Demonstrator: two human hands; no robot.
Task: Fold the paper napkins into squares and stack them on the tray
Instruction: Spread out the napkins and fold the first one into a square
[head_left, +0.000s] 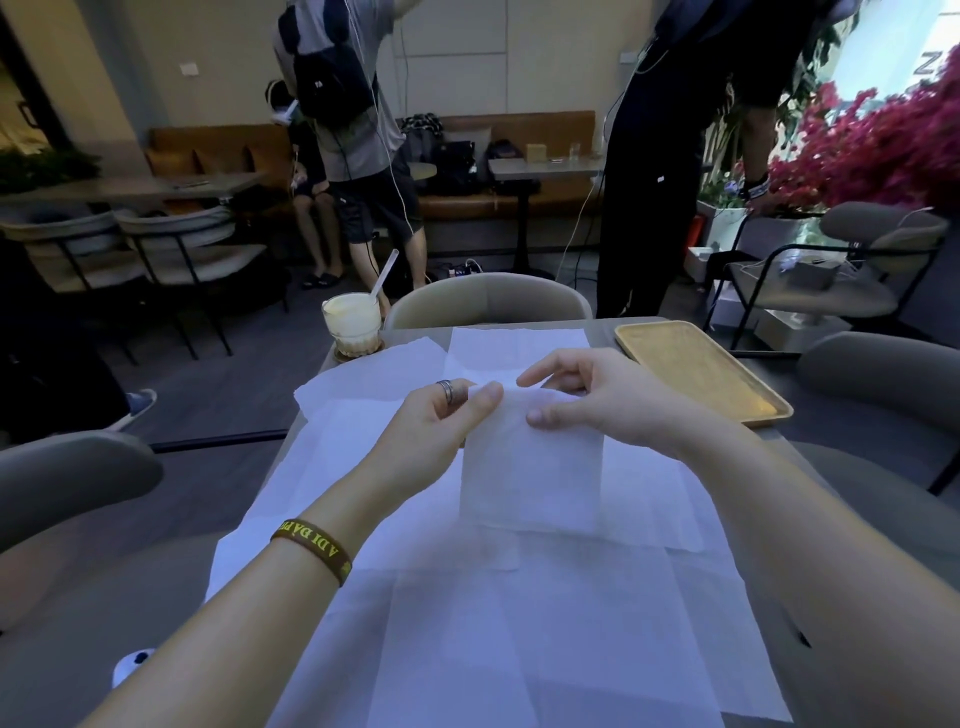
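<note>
Half-folded napkin (530, 462) at desk (605, 330) centre: top end lifted, lower end lying on spread unfolded napkins (519, 634). Thin tissue, so likely very light, limp, easily torn, readily creased; best held gently at corners. Left grip (436, 421) pinches top-left edge; right grip (597, 400) pinches top-right. Tray (701, 374) far right, bare.

white napkins (530, 467), yellow tray (701, 371), brown wristband (314, 548), pink flowers (878, 150)

Table (602, 332) mostly hidden under napkins (519, 623), bystanders (654, 182) cut by top edge
</note>
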